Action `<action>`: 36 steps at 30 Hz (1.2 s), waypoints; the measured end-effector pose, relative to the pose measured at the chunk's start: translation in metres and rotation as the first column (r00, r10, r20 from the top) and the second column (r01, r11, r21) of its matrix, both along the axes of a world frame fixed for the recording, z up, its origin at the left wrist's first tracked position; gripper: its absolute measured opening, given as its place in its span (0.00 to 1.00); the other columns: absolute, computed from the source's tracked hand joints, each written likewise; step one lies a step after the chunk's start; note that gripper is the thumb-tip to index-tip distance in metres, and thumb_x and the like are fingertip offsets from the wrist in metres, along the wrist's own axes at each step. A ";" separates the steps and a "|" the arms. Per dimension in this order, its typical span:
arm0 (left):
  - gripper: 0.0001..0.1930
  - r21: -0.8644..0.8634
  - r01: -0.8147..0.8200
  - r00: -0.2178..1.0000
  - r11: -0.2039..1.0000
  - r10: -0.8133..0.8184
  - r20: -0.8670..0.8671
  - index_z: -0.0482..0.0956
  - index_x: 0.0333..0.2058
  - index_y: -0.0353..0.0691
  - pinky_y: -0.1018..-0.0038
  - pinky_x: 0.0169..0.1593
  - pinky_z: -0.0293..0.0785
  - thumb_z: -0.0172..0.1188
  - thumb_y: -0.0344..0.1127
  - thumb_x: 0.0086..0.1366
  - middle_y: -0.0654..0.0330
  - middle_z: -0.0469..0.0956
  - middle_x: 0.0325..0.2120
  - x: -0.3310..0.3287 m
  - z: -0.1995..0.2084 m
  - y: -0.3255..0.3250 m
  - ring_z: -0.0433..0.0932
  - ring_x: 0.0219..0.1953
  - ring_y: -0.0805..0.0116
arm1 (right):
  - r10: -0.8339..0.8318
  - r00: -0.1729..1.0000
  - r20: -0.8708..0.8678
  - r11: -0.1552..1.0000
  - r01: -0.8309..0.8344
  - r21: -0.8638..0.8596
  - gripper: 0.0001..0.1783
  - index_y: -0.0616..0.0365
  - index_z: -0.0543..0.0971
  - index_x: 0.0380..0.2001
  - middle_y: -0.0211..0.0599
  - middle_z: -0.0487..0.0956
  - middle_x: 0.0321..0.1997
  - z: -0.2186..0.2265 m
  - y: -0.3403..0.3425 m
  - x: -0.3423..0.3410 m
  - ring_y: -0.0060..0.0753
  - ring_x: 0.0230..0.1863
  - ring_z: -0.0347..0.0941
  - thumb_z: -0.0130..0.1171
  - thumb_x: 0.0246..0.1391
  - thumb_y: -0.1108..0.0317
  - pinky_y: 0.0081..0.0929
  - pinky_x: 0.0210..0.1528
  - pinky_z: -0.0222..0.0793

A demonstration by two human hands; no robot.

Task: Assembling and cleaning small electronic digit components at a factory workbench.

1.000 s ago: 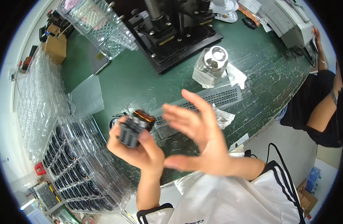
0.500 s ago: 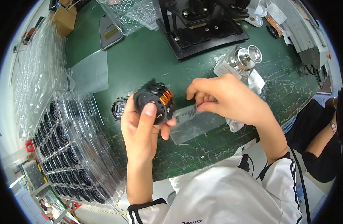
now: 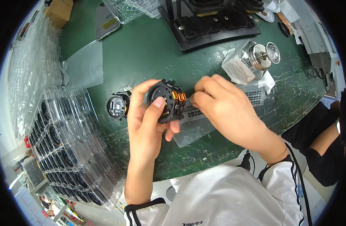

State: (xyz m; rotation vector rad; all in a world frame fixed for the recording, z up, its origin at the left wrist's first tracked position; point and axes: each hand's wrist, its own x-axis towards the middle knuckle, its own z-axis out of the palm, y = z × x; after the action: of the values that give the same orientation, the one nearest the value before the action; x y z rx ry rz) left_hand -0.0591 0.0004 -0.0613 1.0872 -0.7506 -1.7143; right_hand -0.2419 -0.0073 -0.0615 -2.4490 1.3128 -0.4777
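My left hand point(image 3: 144, 120) is closed around a stack of black watch cases point(image 3: 169, 101) with orange side buttons, its thumb pressing on the face of the nearest one. Just right of the stack, my right hand point(image 3: 225, 111) has its thumb and fingertips pinched together; whatever is between them is too small or hidden to make out. Beneath that hand lies a clear strip sheet with rows of small black rectangular pieces point(image 3: 254, 97), partly covered by the hand. Another black watch case point(image 3: 117, 106) rests on the green table, left of my left hand.
Stacked clear trays point(image 3: 78, 139) full of round black parts stand at the left. A black press fixture point(image 3: 214, 30) sits at the back, near a glass pump bottle point(image 3: 242, 64). A grey phone-like slab point(image 3: 107, 23) lies far left. Another person's arm point(image 3: 325, 137) is at the right.
The stack in my left hand has turned, bringing its orange buttons into clear view. My right hand has left the sheet's small pieces and come closer to the stack, fingers still pinched.
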 end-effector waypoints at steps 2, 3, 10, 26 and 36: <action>0.14 0.016 -0.001 1.000 1.000 0.001 -0.013 0.62 0.50 0.36 0.83 0.13 0.63 0.46 0.30 0.65 0.53 0.75 0.28 -0.001 -0.002 0.000 0.73 0.17 0.73 | 0.000 1.000 -0.027 1.000 0.000 -0.025 0.08 0.61 0.75 0.26 0.34 0.72 0.35 -0.001 0.003 0.002 0.36 0.36 0.71 0.58 0.36 0.74 0.29 0.36 0.69; 0.14 0.026 -0.003 1.000 1.000 0.003 -0.011 0.62 0.49 0.37 0.84 0.13 0.61 0.46 0.31 0.66 0.54 0.75 0.28 -0.002 -0.002 0.000 0.72 0.16 0.74 | -0.002 0.998 -0.055 0.999 -0.001 -0.052 0.09 0.61 0.75 0.26 0.35 0.73 0.35 -0.002 0.005 0.003 0.35 0.36 0.71 0.57 0.35 0.74 0.28 0.36 0.70; 0.15 0.036 -0.002 0.987 0.999 -0.004 0.163 0.63 0.49 0.38 0.88 0.12 0.55 0.43 0.40 0.68 0.49 0.75 0.26 -0.012 0.001 0.000 0.64 0.11 0.80 | -0.080 0.985 -0.152 0.983 0.053 -0.177 0.12 0.60 0.75 0.27 0.37 0.74 0.33 -0.004 0.017 0.011 0.34 0.31 0.72 0.57 0.32 0.72 0.29 0.33 0.71; 0.13 -0.010 0.119 0.946 0.993 -0.116 -0.301 0.62 0.48 0.40 0.88 0.10 0.58 0.44 0.37 0.69 0.42 0.76 0.29 -0.007 -0.009 0.006 0.68 0.10 0.77 | -0.360 0.441 0.822 0.861 -0.183 0.475 0.05 0.67 0.77 0.31 0.47 0.74 0.44 0.017 0.003 -0.010 0.32 0.42 0.75 0.58 0.48 0.80 0.26 0.46 0.73; 0.13 0.004 0.111 0.930 0.994 -0.102 -0.352 0.62 0.48 0.38 0.88 0.09 0.55 0.46 0.35 0.68 0.46 0.77 0.30 -0.006 -0.012 0.007 0.67 0.10 0.78 | -0.263 0.532 0.805 0.915 -0.127 0.383 0.07 0.67 0.77 0.31 0.47 0.75 0.43 0.014 0.007 -0.008 0.31 0.39 0.75 0.60 0.45 0.83 0.25 0.43 0.73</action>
State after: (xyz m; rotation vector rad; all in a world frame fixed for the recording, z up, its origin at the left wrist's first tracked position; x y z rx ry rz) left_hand -0.0646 0.0072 -0.0732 0.7340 -0.5691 -1.9467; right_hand -0.2497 -0.0008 -0.0475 -1.4319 0.9139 -1.1219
